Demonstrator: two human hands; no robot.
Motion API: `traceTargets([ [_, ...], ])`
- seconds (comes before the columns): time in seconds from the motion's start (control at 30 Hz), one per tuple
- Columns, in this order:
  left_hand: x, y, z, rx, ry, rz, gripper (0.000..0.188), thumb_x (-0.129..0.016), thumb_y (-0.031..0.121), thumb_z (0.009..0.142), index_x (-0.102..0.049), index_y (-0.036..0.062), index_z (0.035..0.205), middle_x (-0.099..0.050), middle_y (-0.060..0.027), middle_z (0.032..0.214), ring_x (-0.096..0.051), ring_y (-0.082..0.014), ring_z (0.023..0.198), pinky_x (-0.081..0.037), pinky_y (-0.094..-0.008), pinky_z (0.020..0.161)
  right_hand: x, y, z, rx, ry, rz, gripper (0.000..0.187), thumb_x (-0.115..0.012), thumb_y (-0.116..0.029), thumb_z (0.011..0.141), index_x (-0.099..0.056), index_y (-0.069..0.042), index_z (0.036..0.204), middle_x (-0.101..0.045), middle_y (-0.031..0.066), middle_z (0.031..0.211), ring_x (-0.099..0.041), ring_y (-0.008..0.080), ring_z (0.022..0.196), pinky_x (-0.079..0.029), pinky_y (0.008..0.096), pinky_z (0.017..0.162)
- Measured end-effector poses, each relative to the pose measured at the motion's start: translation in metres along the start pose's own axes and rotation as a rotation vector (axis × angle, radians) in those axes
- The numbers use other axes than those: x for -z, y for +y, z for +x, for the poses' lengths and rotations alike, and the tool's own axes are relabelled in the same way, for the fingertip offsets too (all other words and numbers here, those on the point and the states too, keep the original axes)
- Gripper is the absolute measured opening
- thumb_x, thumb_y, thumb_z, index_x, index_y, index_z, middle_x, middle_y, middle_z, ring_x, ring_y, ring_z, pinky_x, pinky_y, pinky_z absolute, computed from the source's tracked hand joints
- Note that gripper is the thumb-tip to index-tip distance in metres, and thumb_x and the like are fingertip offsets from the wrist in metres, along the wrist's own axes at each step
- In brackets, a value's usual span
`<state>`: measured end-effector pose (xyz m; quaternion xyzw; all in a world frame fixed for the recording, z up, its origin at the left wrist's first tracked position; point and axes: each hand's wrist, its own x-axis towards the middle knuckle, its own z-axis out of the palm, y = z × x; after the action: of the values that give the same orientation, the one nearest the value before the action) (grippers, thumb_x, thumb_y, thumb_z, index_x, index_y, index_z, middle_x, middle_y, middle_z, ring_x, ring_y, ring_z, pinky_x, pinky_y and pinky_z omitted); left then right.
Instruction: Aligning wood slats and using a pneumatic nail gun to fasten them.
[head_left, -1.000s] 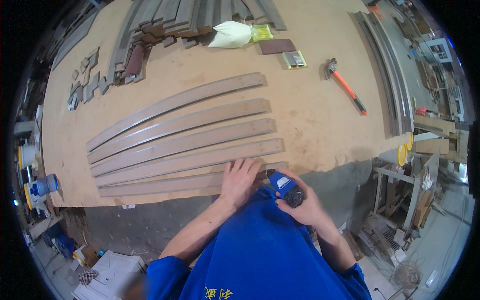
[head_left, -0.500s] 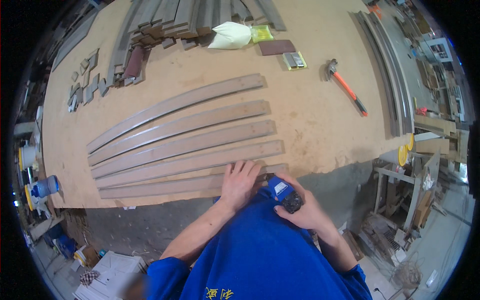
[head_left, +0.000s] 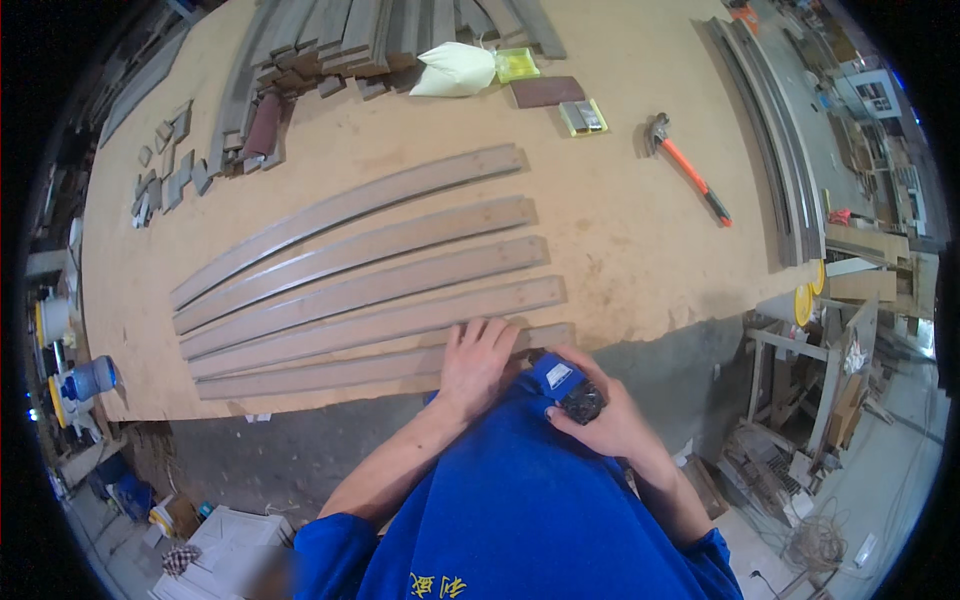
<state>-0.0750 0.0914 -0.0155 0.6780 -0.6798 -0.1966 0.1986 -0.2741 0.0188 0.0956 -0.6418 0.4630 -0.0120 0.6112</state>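
Drawn slightly bodyward, right hand (head_left: 612,412) grips blue tool (head_left: 558,378); left hand (head_left: 474,366) bends over nearest strip (head_left: 320,375), grip unclear.

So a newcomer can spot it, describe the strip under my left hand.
On the big tan table, five long strips lie side by side in a fan. Pick the nearest strip, along the table's near edge. Your left hand lies across its right half, which sets it apart from the other four.

Signs of a woodworking workshop are showing everywhere: slender, pale brown wooden strips (head_left: 365,292) are lying across a broad tan workbench (head_left: 640,270), an orange-and-black-handled claw hammer (head_left: 690,168) is resting there, and long grey-brown boards (head_left: 350,35) are sitting piled behind.
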Motion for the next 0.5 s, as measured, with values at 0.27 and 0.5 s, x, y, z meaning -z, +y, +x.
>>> traceTargets([
  [0.27,0.001,0.002,-0.005,0.017,0.007,0.024,0.058,-0.083,0.027,0.074,-0.063,0.0087,0.125,-0.062,-0.0083,0.12,-0.056,-0.0295,0.116,-0.043,-0.0446,0.098,0.046,-0.014,0.024,0.037,0.404,-0.186,0.075,-0.076,-0.01,0.082,-0.045,-0.006,0.15,-0.063,0.0218,0.131,-0.064,0.0328,0.118,-0.052,0.0397,0.1],
  [0.5,0.019,-0.012,-0.033,0.098,0.047,0.0,0.061,-0.082,0.022,0.078,-0.06,0.0074,0.133,-0.061,-0.011,0.125,-0.055,-0.0317,0.12,-0.041,-0.0469,0.105,0.077,0.017,0.091,0.327,0.82,-1.055,0.076,-0.075,-0.016,0.082,-0.044,-0.011,0.15,-0.047,0.0215,0.142,-0.062,0.0459,0.107,-0.051,0.0502,0.091],
])
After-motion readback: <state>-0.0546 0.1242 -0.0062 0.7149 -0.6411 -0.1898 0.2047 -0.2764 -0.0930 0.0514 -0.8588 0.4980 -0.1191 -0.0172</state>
